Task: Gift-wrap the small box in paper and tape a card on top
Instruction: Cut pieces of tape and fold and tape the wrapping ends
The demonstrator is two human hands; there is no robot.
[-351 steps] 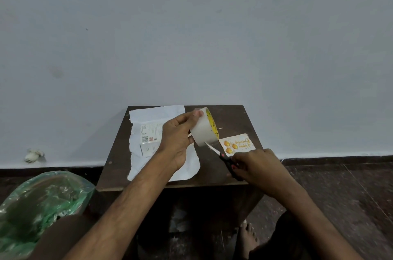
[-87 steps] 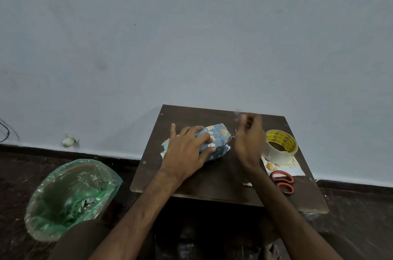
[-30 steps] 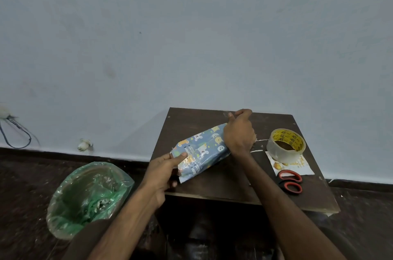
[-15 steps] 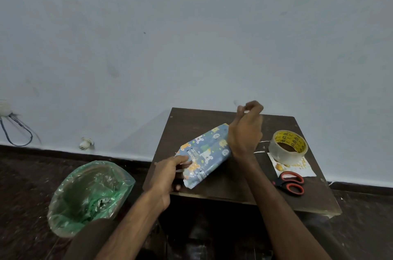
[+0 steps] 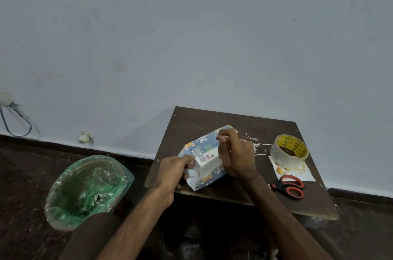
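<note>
Two hands are on the parcel, and the wrap is only half closed. The small white cardboard box (image 5: 207,161) lies near the front-left edge of the dark brown wooden table (image 5: 212,119), its barcoded face bare where the blue wrapping paper printed with cartoon animals (image 5: 202,139) gapes open towards me. My left hand (image 5: 174,169) pinches the loose flap at the near-left end, thumb and fingers closed on it. My right hand (image 5: 237,154) lies over the far side of the box with its fingers curled on the paper's top edge; I cannot tell whether a strip of tape is caught in those fingertips. As I judge it, the step is closing this open side. To do it well I would make the right hand the anchor so the box cannot slide off the table edge, draw the flap taut across the bare face, crease it along the corner, and only then free a hand. The roll of clear tape with a yellow core (image 5: 285,159) stands well to the right on the white card with yellow pictures (image 5: 306,174), with the orange-handled scissors (image 5: 288,187) just in front, so slack paper could spring open during that reach.
</note>
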